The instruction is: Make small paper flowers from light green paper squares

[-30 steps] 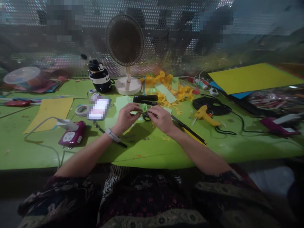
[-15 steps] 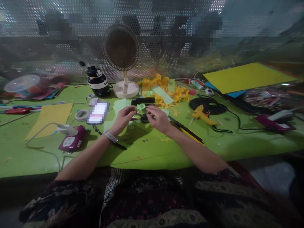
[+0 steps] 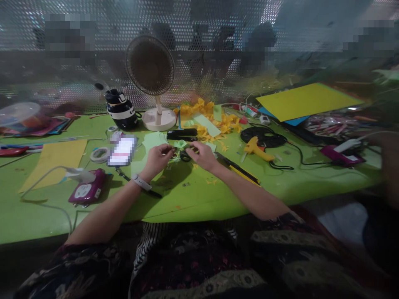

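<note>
A small light green paper flower (image 3: 180, 144) is held between my two hands above the table. My left hand (image 3: 158, 160) pinches its left side, thumb and fingers pressed together. On the other side, my right hand (image 3: 203, 156) is closed with its fingertips at the petals. Just under the flower lie black-handled scissors (image 3: 185, 156), partly hidden. A black stapler (image 3: 182, 134) is right behind it. Light green paper sheets (image 3: 151, 141) lie behind my left hand, and a pile of orange-yellow paper flowers (image 3: 202, 112) sits farther back.
To the right are a yellow-black cutter knife (image 3: 245, 173), a yellow glue gun (image 3: 258, 149) and a black cable reel (image 3: 267, 137). At left are a phone (image 3: 122, 150), a tape roll (image 3: 99, 155) and a purple power socket (image 3: 87, 189). A fan (image 3: 158, 119) and bottle (image 3: 122, 112) stand behind.
My view has turned slightly right, so everything sits farther left. Both hands stay at the green flower, its cup tilted a little differently. A blurred person's arm now shows at the far right edge.
</note>
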A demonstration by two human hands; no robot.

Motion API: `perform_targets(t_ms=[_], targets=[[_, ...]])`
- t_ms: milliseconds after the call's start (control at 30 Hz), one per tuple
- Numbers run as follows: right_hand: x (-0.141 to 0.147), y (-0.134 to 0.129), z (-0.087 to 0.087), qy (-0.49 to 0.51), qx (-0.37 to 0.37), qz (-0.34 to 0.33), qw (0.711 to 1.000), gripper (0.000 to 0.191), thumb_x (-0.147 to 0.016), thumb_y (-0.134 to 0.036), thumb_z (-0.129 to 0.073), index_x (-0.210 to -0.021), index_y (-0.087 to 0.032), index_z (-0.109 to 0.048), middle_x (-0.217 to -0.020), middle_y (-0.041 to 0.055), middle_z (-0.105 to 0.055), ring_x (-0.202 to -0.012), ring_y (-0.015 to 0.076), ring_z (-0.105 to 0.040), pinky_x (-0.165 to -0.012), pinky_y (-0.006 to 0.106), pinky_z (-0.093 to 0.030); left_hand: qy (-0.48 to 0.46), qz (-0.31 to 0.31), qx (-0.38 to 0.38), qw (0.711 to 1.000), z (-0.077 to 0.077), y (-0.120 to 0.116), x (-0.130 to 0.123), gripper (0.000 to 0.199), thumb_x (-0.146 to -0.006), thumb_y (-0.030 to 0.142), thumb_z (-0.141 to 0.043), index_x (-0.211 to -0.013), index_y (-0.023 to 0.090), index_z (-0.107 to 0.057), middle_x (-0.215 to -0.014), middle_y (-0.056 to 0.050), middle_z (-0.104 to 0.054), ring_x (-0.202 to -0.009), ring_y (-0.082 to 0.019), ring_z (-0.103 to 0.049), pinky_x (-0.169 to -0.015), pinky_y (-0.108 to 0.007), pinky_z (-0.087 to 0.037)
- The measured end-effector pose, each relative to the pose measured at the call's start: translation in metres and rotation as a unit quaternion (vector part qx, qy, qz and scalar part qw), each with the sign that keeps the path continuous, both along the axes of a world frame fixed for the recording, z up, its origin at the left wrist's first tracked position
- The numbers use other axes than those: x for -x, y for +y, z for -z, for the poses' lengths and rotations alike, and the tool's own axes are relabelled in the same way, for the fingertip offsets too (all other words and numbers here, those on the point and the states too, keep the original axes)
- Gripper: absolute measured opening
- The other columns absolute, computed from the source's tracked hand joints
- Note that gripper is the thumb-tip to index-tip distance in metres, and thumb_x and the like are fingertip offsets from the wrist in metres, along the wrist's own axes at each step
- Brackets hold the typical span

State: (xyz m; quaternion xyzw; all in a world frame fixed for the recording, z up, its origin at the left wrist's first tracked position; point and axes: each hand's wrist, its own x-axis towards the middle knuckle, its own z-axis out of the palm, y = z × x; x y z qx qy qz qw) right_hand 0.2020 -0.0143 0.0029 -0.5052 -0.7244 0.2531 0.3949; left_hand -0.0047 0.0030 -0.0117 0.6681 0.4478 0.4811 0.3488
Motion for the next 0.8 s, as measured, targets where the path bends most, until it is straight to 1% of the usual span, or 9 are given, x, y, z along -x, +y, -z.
perform_targets(t_ms=[67,167,300,433,533,600,667,733,800], targets=[[0.001,0.000,0.001,-0.015,-0.013,-0.002,1.000,0.013,-0.092,-0.027,-0.054,-0.088,-0.018,-0.063,-0.089,0.0079,-0.072,-0.077,0.0182,-0.065,-0.072,0.032,-0.053,0.007,-0.001,-0.011,1.000,0.001,0.000,0.000,0.029,-0.077,0.047,-0.073,-0.077,0.018,-0.072,-0.069,-0.006,-0.074,-0.062,-0.019,-0.070,-0.059,-0.029,-0.055],[0.001,0.001,0.000,-0.026,-0.027,-0.001,0.999,0.014,-0.090,-0.025,-0.054,-0.078,-0.019,-0.060,-0.078,0.0042,-0.068,-0.070,0.0161,-0.060,-0.068,0.029,-0.048,0.033,0.003,-0.024,0.999,0.000,-0.002,0.000,0.026,-0.078,0.044,-0.071,-0.079,0.018,-0.073,-0.070,-0.006,-0.075,-0.063,-0.020,-0.070,-0.060,-0.029,-0.055],[-0.002,0.001,-0.003,-0.013,0.027,-0.008,1.000,0.018,-0.089,-0.025,-0.054,-0.074,-0.019,-0.061,-0.073,0.0024,-0.067,-0.066,0.0153,-0.059,-0.064,0.027,-0.045,0.062,0.011,-0.028,0.998,-0.005,-0.006,-0.001,0.025,-0.081,0.041,-0.067,-0.082,0.017,-0.073,-0.073,-0.007,-0.076,-0.067,-0.020,-0.071,-0.062,-0.028,-0.054],[-0.004,0.003,-0.008,0.025,0.082,0.004,0.996,0.021,-0.089,-0.026,-0.056,-0.071,-0.018,-0.061,-0.067,0.0008,-0.066,-0.064,0.0153,-0.063,-0.061,0.026,-0.045,0.042,0.006,-0.008,0.999,-0.010,-0.007,-0.002,0.027,-0.080,0.042,-0.069,-0.083,0.016,-0.073,-0.075,-0.008,-0.075,-0.069,-0.020,-0.070,-0.063,-0.029,-0.055],[-0.005,0.007,-0.011,0.073,0.118,0.019,0.990,0.018,-0.090,-0.022,-0.057,-0.073,-0.018,-0.061,-0.071,0.0010,-0.068,-0.064,0.0143,-0.066,-0.056,0.023,-0.045,-0.012,0.002,0.013,1.000,-0.012,-0.005,-0.001,0.026,-0.079,0.040,-0.071,-0.088,0.015,-0.073,-0.079,-0.008,-0.075,-0.070,-0.018,-0.070,-0.064,-0.028,-0.056],[-0.005,0.010,-0.015,0.102,0.148,0.034,0.983,0.017,-0.092,-0.019,-0.056,-0.076,-0.018,-0.062,-0.080,0.0026,-0.073,-0.063,0.0124,-0.067,-0.051,0.020,-0.043,-0.061,-0.009,0.029,0.998,-0.012,-0.002,0.000,0.024,-0.078,0.038,-0.072,-0.086,0.015,-0.072,-0.076,-0.006,-0.074,-0.067,-0.017,-0.069,-0.063,-0.026,-0.055],[-0.007,0.012,-0.020,0.105,0.176,0.050,0.977,0.019,-0.094,-0.016,-0.055,-0.075,-0.017,-0.062,-0.084,0.0039,-0.075,-0.059,0.0097,-0.065,-0.048,0.018,-0.039,-0.092,-0.021,0.042,0.995,-0.011,0.002,0.002,0.021,-0.077,0.036,-0.073,-0.083,0.015,-0.071,-0.072,-0.005,-0.072,-0.064,-0.015,-0.068,-0.060,-0.025,-0.055],[-0.011,0.013,-0.027,0.066,0.204,0.035,0.976,0.021,-0.094,-0.014,-0.057,-0.074,-0.016,-0.064,-0.081,0.0041,-0.075,-0.056,0.0075,-0.063,-0.047,0.017,-0.038,-0.105,-0.028,0.044,0.993,-0.009,0.005,0.003,0.019,-0.077,0.033,-0.073,-0.084,0.015,-0.071,-0.072,-0.004,-0.072,-0.064,-0.015,-0.069,-0.059,-0.024,-0.054],[-0.017,0.016,-0.035,-0.001,0.246,-0.033,0.969,0.022,-0.092,-0.015,-0.061,-0.071,-0.016,-0.066,-0.076,0.0034,-0.074,-0.054,0.0071,-0.061,-0.048,0.018,-0.040,-0.108,-0.035,0.039,0.993,-0.008,0.008,0.004,0.017,-0.078,0.031,-0.072,-0.084,0.015,-0.071,-0.072,-0.004,-0.072,-0.064,-0.015,-0.070,-0.059,-0.023,-0.054]])
